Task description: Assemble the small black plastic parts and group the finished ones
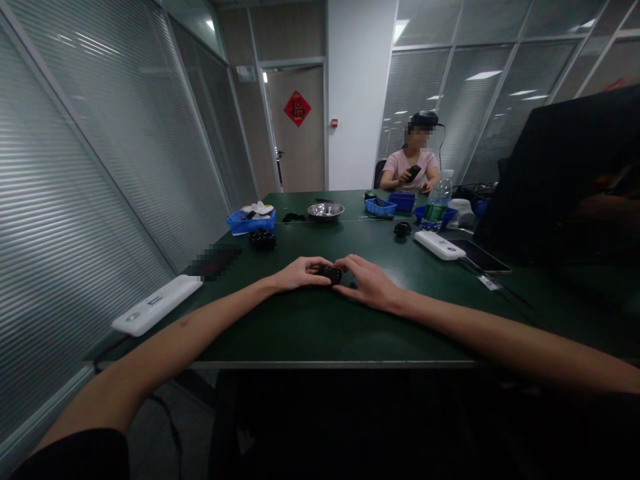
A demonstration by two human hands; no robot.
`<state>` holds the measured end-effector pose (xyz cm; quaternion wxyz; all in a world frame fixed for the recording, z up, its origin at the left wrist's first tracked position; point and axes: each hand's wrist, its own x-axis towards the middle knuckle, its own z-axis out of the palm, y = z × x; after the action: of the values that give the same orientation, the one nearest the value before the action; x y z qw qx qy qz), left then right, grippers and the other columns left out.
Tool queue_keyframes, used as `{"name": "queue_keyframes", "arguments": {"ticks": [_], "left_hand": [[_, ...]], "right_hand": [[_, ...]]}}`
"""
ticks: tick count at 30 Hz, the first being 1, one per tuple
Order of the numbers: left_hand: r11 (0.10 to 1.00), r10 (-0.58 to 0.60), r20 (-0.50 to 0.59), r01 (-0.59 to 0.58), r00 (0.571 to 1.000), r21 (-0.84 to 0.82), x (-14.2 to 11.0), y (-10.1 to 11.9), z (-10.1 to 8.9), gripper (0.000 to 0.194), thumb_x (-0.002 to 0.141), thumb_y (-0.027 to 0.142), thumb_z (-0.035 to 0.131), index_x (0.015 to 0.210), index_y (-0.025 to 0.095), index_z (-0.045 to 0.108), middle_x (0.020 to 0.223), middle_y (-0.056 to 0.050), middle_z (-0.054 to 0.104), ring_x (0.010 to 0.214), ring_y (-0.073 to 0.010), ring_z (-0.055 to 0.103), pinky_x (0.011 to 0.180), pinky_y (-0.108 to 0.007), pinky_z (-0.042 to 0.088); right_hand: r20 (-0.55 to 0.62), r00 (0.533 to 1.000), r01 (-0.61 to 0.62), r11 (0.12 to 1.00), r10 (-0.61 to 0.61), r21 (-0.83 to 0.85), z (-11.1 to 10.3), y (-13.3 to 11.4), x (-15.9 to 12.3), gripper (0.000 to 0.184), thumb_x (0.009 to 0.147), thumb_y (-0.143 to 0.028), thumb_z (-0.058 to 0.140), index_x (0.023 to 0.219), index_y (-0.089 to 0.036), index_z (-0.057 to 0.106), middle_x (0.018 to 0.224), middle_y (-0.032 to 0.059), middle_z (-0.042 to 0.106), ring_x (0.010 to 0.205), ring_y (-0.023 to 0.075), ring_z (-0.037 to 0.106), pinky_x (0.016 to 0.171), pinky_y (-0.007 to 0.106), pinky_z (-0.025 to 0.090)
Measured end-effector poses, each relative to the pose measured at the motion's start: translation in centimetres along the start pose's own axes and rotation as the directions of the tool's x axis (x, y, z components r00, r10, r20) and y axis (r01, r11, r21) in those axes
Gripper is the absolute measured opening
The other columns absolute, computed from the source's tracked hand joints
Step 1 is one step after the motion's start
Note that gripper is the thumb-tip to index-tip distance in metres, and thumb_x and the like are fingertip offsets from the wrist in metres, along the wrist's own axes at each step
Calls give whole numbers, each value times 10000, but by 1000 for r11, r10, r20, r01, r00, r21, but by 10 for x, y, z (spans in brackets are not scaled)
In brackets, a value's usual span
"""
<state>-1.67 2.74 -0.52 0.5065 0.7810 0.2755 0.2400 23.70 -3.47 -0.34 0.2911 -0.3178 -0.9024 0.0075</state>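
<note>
A small black rounded object (pixel 331 274) sits between my hands at the middle of the table; its exact kind is too dark to make out. My left hand (pixel 299 274) grips it from the left, with thumb and fingers at its sides. From the right, my right hand (pixel 369 283) curves round it, thumb low and fingertips at its upper edge. Both forearms reach in over the table's front edge. My fingers hide part of the object.
On the green table (pixel 300 333) stand a metal bowl (pixel 326 212), a blue basket (pixel 251 221), black parts (pixel 263 239), another black part (pixel 402 229), a water bottle (pixel 437 205) and white power banks (pixel 439 245). A monitor (pixel 560 180) rises at right. A person (pixel 411 163) sits opposite.
</note>
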Motion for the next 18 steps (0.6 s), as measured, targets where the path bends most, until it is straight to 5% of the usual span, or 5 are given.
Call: {"name": "queue_keyframes", "arguments": {"ticks": [18], "left_hand": [[1000, 9, 4, -9, 1000, -1, 0, 3, 1, 534, 787, 317, 832, 1265, 164, 650, 1291, -111, 690, 1223, -263, 649, 1117, -448, 440]], "right_hand": [[2, 1000, -29, 999, 29, 23, -1, -2, 0, 384, 946, -385, 673, 1265, -206, 554, 1180, 110, 645, 1048, 267, 635, 877, 425, 555]]}}
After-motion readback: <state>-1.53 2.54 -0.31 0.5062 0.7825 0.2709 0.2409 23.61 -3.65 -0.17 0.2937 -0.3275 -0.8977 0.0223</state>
